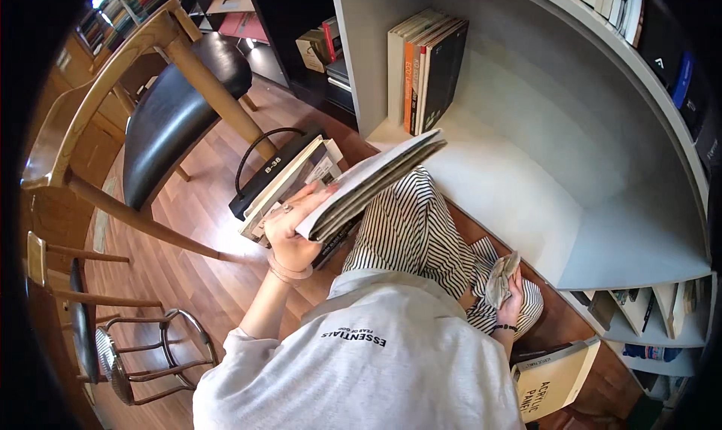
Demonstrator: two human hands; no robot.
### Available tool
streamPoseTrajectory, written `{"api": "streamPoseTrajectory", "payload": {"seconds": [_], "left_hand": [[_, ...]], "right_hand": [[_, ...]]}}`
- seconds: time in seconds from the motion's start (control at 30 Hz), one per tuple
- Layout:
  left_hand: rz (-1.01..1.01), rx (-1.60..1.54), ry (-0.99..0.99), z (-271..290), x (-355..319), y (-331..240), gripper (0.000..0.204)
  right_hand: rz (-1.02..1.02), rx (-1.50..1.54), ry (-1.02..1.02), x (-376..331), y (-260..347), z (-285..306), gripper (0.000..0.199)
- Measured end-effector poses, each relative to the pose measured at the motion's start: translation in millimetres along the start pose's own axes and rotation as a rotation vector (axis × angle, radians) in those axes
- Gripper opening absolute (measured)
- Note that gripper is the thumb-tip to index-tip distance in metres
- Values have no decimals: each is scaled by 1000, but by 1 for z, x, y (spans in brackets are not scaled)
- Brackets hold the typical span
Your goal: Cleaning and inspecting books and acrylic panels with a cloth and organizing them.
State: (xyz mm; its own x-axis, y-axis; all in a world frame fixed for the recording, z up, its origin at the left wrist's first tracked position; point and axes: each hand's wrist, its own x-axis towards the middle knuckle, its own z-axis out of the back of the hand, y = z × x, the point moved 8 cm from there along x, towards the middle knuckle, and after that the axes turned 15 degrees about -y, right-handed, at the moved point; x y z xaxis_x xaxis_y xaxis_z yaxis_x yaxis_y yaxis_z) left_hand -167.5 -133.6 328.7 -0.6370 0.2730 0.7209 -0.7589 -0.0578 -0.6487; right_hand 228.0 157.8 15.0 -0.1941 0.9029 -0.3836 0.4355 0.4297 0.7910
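Observation:
My left hand (288,230) grips a thin white-covered book (368,185) with greyish page edges, holding it tilted above my left knee. The fingers lie along its lower left end. At my right knee, my right hand (512,300) is closed around a crumpled grey cloth (498,281). Beneath the book, on the left, several books and flat packs (304,178) lean beside a black holder with a looped handle (272,176). A short row of upright books (427,72) stands at the left end of the pale shelf compartment (489,182) in front of me.
A wooden chair with a black seat (177,121) stands to the left, and a round metal-legged stool (154,355) lies nearer. A cream flat package (560,381) rests on the floor at my right. Lower shelves (654,317) hold more books. My striped trouser legs fill the middle.

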Motion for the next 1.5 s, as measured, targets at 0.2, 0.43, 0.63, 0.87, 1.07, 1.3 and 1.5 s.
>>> {"api": "streamPoseTrajectory", "payload": {"seconds": [0.2, 0.43, 0.63, 0.87, 1.07, 1.3, 1.5], "left_hand": [[18, -450, 24, -55, 8, -43, 23], [-199, -712, 289, -117, -2, -73, 26], [-244, -849, 299, -140, -7, -92, 27], [-272, -952, 315, -143, 2, -100, 29], [-263, -1004, 296, -150, -1, -88, 30], [364, -740, 374, -190, -17, -45, 31], [1295, -1474, 739, -327, -96, 33, 35]], "right_hand": [[21, 68, 8, -16, 20, -21, 56], [-28, 310, 518, -77, 139, -125, 56], [723, -824, 118, -135, 190, -186, 79], [801, -714, 51, -127, 176, -186, 78], [802, -799, 21, -122, 178, -185, 68], [947, -931, -40, -125, 184, -170, 60], [-152, -121, 100, -97, 97, -69, 64]]}}
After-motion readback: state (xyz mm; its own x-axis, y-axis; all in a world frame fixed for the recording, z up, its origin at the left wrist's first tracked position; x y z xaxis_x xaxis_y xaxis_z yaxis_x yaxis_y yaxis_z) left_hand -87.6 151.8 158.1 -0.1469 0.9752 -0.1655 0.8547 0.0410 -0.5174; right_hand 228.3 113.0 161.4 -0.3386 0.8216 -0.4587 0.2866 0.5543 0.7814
